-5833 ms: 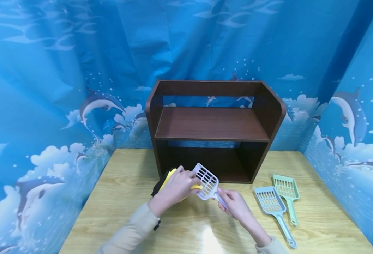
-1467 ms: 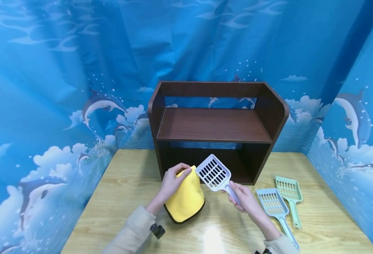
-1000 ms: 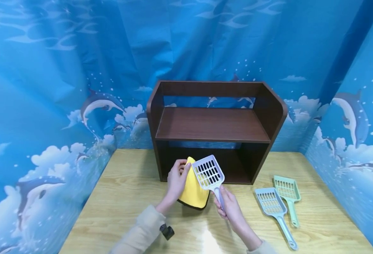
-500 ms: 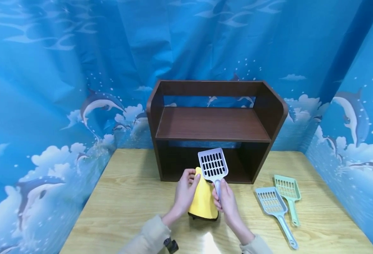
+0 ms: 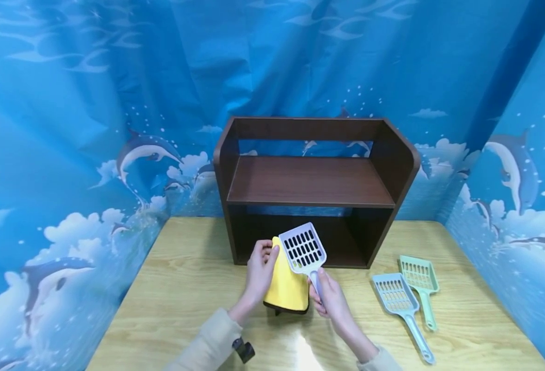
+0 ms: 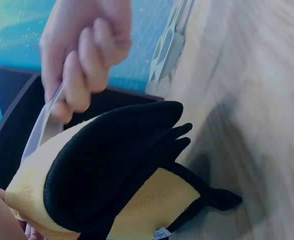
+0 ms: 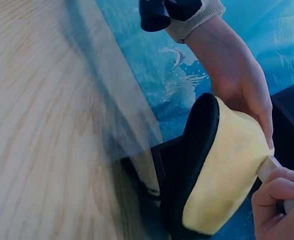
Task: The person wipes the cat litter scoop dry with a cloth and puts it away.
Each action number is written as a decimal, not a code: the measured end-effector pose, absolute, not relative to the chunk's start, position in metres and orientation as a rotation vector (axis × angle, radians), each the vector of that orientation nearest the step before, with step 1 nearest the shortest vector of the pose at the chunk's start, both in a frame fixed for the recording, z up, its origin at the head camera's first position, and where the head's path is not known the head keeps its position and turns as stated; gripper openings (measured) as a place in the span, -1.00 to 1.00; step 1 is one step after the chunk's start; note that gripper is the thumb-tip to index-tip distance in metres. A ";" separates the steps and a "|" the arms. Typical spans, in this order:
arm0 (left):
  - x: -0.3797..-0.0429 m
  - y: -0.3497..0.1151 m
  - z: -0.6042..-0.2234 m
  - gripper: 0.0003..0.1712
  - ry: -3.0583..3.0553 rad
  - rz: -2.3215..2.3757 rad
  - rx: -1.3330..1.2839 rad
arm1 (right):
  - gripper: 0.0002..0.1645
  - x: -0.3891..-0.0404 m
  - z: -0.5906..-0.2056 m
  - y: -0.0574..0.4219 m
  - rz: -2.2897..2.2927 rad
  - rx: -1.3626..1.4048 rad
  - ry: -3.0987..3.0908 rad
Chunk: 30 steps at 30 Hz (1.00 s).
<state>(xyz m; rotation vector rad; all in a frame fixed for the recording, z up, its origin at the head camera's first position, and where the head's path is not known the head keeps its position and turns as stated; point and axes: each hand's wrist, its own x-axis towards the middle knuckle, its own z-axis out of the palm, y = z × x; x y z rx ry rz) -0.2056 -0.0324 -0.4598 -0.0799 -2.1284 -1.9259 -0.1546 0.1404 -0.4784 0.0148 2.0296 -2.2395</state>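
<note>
My left hand (image 5: 259, 273) pinches a folded yellow cleaning cloth (image 5: 287, 288) with a black edge near its top, and the rest hangs down just above the table. My right hand (image 5: 331, 301) grips the handle of a lavender slotted litter scoop (image 5: 307, 268), its head up and tilted left. The scoop's head lies against or just in front of the cloth's upper part. In the left wrist view, the cloth (image 6: 156, 200) shows its dark folded layers. From the right wrist, the cloth (image 7: 226, 170) covers most of the scoop, and the left fingertips are partly hidden.
A dark brown two-tier shelf (image 5: 311, 180) stands behind the hands. On the wooden table (image 5: 170, 288), to the right, lie a light blue litter scoop (image 5: 409, 313) and a green one (image 5: 424, 293), heads close together. Blue dolphin-print sheeting (image 5: 91, 154) surrounds the table.
Earlier the cloth was bunched under my left hand over the scoop's head; now it hangs down from the fingers. In the last half second both hands shift slightly left, and the scoop tilts left.
</note>
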 end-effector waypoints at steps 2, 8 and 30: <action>-0.209 -0.037 -0.458 -0.76 -2.133 -1.916 -0.064 | -0.40 -0.154 -0.478 0.142 -2.210 -0.004 2.037; -0.219 -0.051 -0.463 -0.68 -2.112 -1.856 -0.177 | -0.43 -0.154 -0.479 0.152 -2.120 -0.139 2.031; -0.233 -0.068 -0.455 -0.75 -2.269 -1.848 -0.353 | -0.44 -0.159 -0.480 0.172 -1.936 -0.311 1.995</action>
